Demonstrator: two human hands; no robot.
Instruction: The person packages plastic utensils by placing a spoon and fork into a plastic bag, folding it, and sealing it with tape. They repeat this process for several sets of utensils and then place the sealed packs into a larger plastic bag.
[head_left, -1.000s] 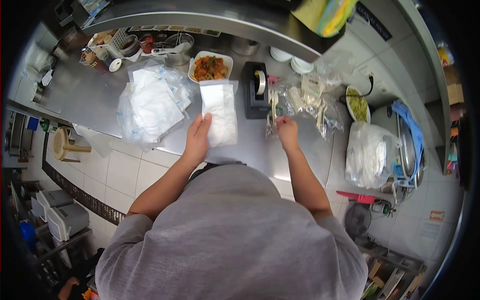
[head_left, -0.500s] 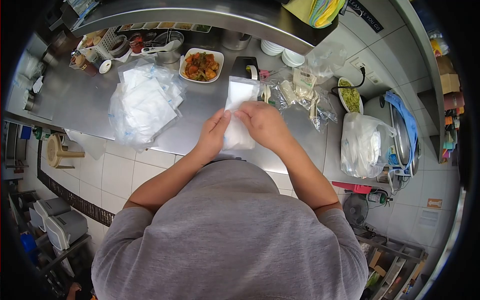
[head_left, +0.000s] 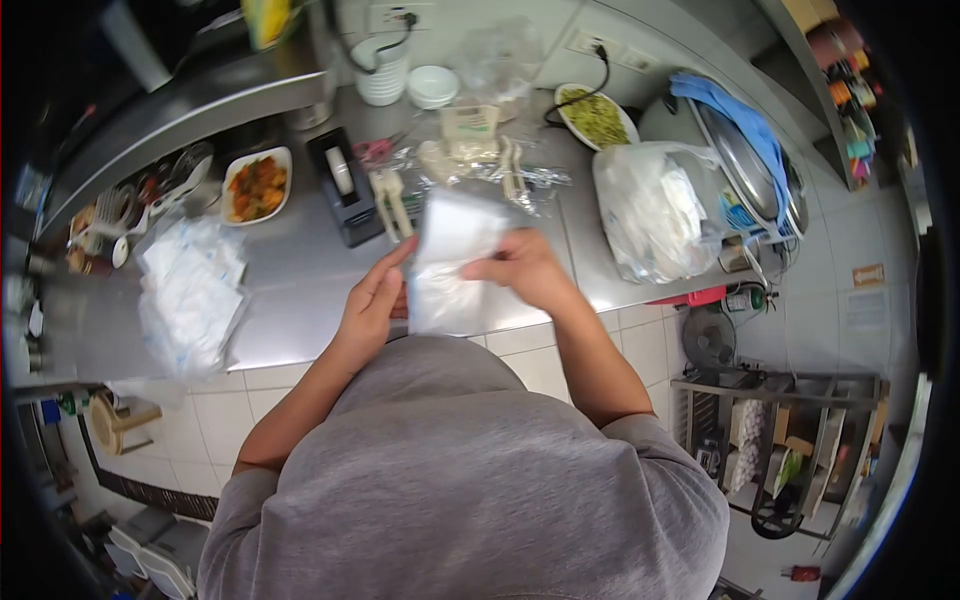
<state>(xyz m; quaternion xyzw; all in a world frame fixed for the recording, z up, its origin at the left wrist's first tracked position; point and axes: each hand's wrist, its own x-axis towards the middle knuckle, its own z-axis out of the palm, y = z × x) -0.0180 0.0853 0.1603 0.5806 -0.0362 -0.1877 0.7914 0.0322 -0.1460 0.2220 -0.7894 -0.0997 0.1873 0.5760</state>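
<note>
A clear plastic packet with a folded white napkin inside (head_left: 455, 225) is held up over the counter's front edge, slightly blurred. My right hand (head_left: 528, 272) pinches its right side, thumb across the front and the other fingers behind. On the packet's left edge, my left hand (head_left: 375, 302) has its fingers stretched out and apart, fingertips right at the plastic. Wooden spoons and forks (head_left: 392, 200) lie just beyond, beside a black tape dispenser (head_left: 345, 190). To the left rests a pile of similar white packets (head_left: 192, 290).
A square bowl of cooked food (head_left: 257, 186) stands at the back left. Plastic-wrapped cutlery (head_left: 470, 150), stacked white bowls (head_left: 433, 87) and a dish of green food (head_left: 597, 118) line the back. On the right are a filled plastic bag (head_left: 655, 215) and a large pot (head_left: 740, 150).
My view has turned to the right. The packet has tilted and moved right relative to the pile; my left fingers have loosened from it and stretched out, while my right hand still grips it.
</note>
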